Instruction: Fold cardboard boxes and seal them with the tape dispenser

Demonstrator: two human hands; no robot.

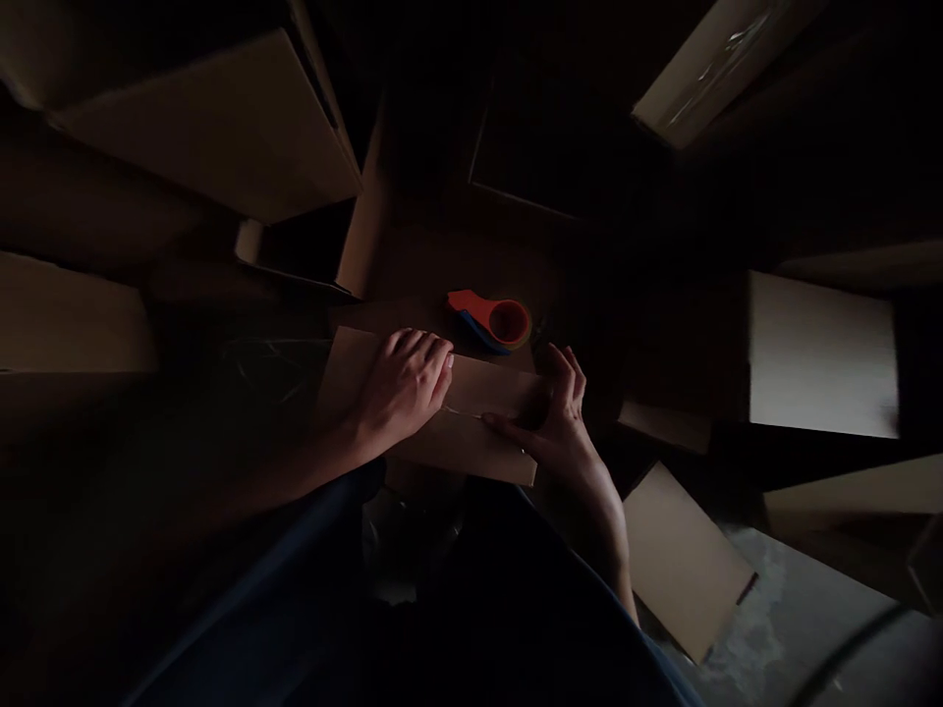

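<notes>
A small, flat cardboard box (490, 442) lies across my lap, with a seam running along its upper face. My left hand (409, 388) presses on the left half of this box, its fingers curled under; whatever they may hold is hidden. Over the right end is my right hand (564, 427), fingers raised and apart from the thumb, which touches the box near the seam. Just beyond the box sits an orange and blue tape dispenser (482, 312) with a round opening; neither hand touches it.
The scene is very dark. Large cardboard boxes (213, 137) stand at the upper left. A pale box (821, 358) is at the right, and another box (689, 560) lies lower on the grey floor (796, 599). At upper right, a carton (726, 69) carries shiny tape.
</notes>
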